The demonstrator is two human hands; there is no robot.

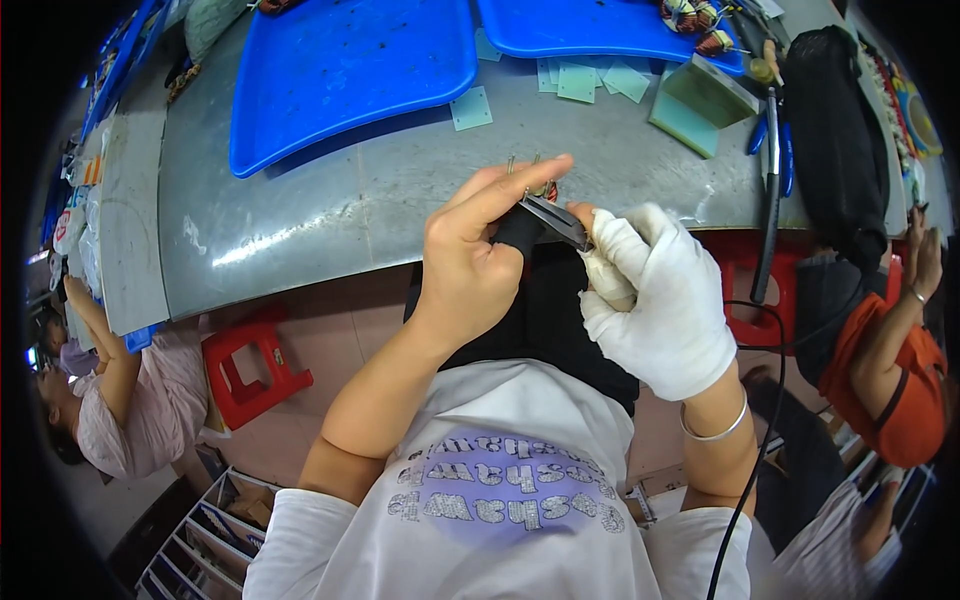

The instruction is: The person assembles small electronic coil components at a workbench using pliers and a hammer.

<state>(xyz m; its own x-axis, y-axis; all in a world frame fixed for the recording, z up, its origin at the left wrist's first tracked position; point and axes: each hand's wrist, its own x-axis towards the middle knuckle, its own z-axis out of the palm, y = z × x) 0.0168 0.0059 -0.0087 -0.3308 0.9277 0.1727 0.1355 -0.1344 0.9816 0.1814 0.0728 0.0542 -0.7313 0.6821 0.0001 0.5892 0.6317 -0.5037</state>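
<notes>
Wire-leaded component (pixel 551 192), showing a reddish winding, is sitting at the fingers of our left hand (pixel 470 245), above the near edge of the grey metal bench (pixel 320 215). We are gripping it with that bare hand, the fingers lying close together and pointing away from us. We are holding metal pliers (pixel 555 221) in our white-gloved right hand (pixel 665 300), its fingers wrapping the handles. The pliers' tip is reaching the component; we are not able to tell whether the jaws are touching it. Farther out, a green angled block (pixel 690 115) is standing to the right of pale green plates (pixel 575 82). Beyond, a left blue tray (pixel 360 75) and a right blue tray (pixel 585 30) are resting side by side, with wound coils (pixel 688 14) lying at the latter's right end.
</notes>
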